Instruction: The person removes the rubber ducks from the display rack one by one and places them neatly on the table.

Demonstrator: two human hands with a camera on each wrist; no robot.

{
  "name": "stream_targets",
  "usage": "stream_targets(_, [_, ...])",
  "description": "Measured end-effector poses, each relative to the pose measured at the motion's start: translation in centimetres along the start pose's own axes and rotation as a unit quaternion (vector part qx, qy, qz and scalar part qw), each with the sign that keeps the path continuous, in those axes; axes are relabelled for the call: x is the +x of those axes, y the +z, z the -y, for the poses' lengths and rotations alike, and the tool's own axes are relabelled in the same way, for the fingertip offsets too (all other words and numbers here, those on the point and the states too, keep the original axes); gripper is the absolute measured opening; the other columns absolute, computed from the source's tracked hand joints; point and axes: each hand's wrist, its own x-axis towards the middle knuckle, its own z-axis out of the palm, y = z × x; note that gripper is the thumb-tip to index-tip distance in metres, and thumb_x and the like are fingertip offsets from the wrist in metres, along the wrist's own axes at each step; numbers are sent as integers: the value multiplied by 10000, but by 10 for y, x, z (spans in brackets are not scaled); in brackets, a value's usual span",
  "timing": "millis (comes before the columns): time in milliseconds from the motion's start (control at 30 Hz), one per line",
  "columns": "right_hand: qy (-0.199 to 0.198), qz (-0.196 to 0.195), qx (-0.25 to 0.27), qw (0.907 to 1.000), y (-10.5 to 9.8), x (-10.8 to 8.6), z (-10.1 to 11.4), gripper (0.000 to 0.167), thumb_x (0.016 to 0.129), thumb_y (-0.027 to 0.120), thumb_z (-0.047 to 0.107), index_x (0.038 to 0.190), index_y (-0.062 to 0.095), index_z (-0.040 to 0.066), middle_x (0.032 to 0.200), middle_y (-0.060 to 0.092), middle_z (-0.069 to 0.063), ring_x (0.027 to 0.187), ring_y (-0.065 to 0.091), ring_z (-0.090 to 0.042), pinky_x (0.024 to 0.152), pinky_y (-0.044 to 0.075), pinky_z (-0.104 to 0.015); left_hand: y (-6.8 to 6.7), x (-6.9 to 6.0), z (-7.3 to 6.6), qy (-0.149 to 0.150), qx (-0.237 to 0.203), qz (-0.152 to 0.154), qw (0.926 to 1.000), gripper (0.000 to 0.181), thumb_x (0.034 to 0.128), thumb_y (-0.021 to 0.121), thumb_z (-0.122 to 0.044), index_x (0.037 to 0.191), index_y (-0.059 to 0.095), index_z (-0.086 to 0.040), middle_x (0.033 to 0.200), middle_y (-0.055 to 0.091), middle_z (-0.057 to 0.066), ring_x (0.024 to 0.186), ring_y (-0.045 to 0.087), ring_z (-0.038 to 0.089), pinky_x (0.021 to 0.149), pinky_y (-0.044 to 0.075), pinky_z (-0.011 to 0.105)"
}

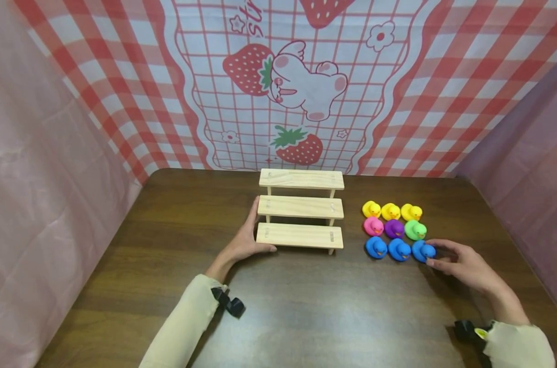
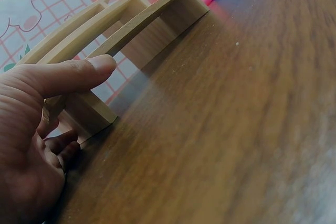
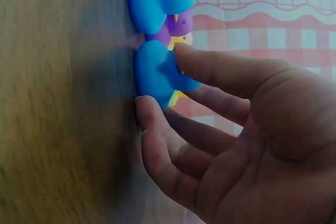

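A three-step wooden display stand (image 1: pixel 300 206) stands near the back middle of the table. My left hand (image 1: pixel 246 240) grips its left end, thumb along the front of the lowest step and fingers round the side; in the left wrist view the thumb (image 2: pixel 79 75) lies over the lowest step's edge. To the right, my right hand (image 1: pixel 467 266) pinches a blue rubber duck (image 1: pixel 422 251) at the right end of the front row. Two more blue ducks (image 1: pixel 376 247) (image 1: pixel 400 250) sit left of it. In the right wrist view, the thumb partly hides the held duck (image 3: pixel 155 72).
Behind the blue row sit a pink duck (image 1: pixel 373 226), a purple duck (image 1: pixel 394 228) and a green duck (image 1: pixel 415 230). Yellow ducks (image 1: pixel 391 211) form the back row. A checked strawberry cloth (image 1: pixel 301 102) hangs behind the brown table (image 1: pixel 306 306); pink curtains (image 1: pixel 52 179) flank it.
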Motion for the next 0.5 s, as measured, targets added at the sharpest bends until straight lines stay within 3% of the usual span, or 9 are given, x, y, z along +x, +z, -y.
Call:
stream_targets(200, [-9, 0, -65, 10000, -2, -3, -1, 600, 985, 628, 344, 1420, 476, -40, 1389, 524, -335, 850, 584, 89, 667, 548, -231, 0, 0, 1, -55, 16, 0, 10000, 1394, 663, 906, -50, 1620, -88, -252, 1714, -11, 82, 1521, 252, 417, 1243, 235, 567])
stream_targets(400, [150, -141, -86, 9998, -6, -3, 1, 620, 1019, 542, 418, 1422, 463, -48, 1221, 659, -279, 820, 605, 65, 652, 560, -250, 0, 0, 0, -90, -36, -42, 9999, 1406, 659, 905, -28, 1618, -104, -223, 1713, -34, 83, 1519, 245, 432, 1242, 231, 578])
stream_targets(500, [219, -227, -132, 9994, -8, -2, 0, 632, 1039, 486, 432, 1424, 449, -69, 1222, 651, -306, 809, 624, 62, 652, 556, -228, 0, -1, -1, -132, -19, -35, 9999, 1409, 661, 907, -40, 1617, -108, -246, 1714, -29, 79, 1523, 243, 418, 1242, 240, 565])
